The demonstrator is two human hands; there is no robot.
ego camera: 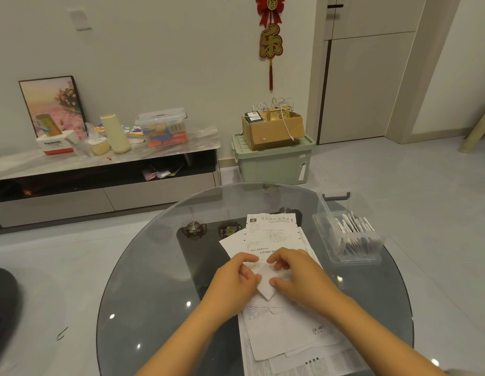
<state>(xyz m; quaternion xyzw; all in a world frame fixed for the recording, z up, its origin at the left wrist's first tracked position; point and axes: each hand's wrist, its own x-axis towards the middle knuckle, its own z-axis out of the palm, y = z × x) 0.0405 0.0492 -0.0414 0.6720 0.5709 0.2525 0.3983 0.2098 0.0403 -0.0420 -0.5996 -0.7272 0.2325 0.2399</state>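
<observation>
- Printed sheets (284, 332) piled at near edge of glass table (143, 280)
- Left hand (233, 278) + right hand (298, 272) meet over the pile, fingers curled, both pinching small folded white paper (264, 284) btwn them
- Clear plastic box (352, 240) w/ packets, right of the sheets
- Green bin (273, 164) w/ cardboard box (271, 131) on top, way back by the wall

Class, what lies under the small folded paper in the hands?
Printed sheets lie spread beneath the folded paper on the glass table. The left hand and right hand pinching it hide the print directly below.
</observation>
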